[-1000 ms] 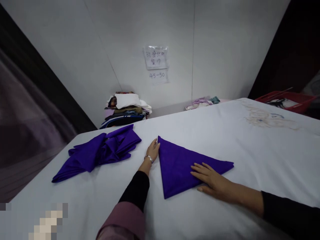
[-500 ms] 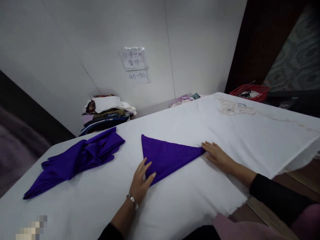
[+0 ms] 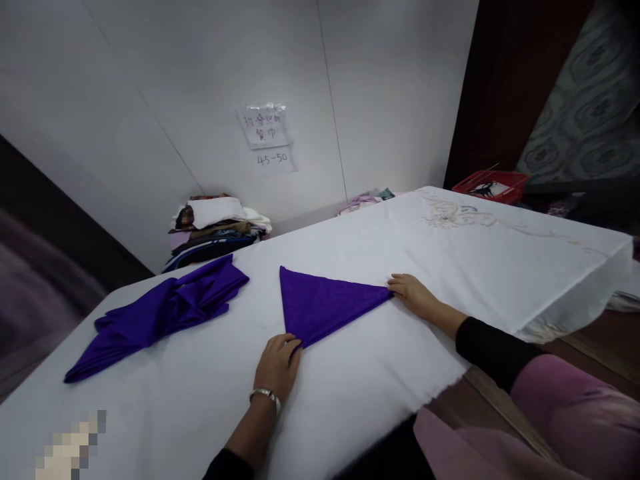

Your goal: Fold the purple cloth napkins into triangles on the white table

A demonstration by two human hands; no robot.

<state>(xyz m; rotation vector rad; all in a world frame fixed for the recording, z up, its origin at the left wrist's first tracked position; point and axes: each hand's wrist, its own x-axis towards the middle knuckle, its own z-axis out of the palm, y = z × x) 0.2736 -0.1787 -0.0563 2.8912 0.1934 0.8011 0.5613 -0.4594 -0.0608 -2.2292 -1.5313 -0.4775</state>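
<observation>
A purple cloth napkin, folded into a triangle, lies flat on the white tablecloth. At its near corner is my left hand, a bracelet on the wrist; thumb and fingers are pinched together on the fabric. My right hand grips the right-hand corner between bent fingers and thumb, hiding the tip. The far corner points away from me and is untouched. Left of the napkin rests a loose bundle of the same purple cloth, rumpled and apart from both hands.
A stack of folded clothes stands behind the table against the wall. Paper signs hang above it. Toward the back right are a lilac cloth and a red basket. Embroidery decorates the tablecloth's right part.
My left hand has slid down to the near corner and its spread fingers have closed on it. My right hand's fingers have curled onto the right corner. The view has shifted slightly.
</observation>
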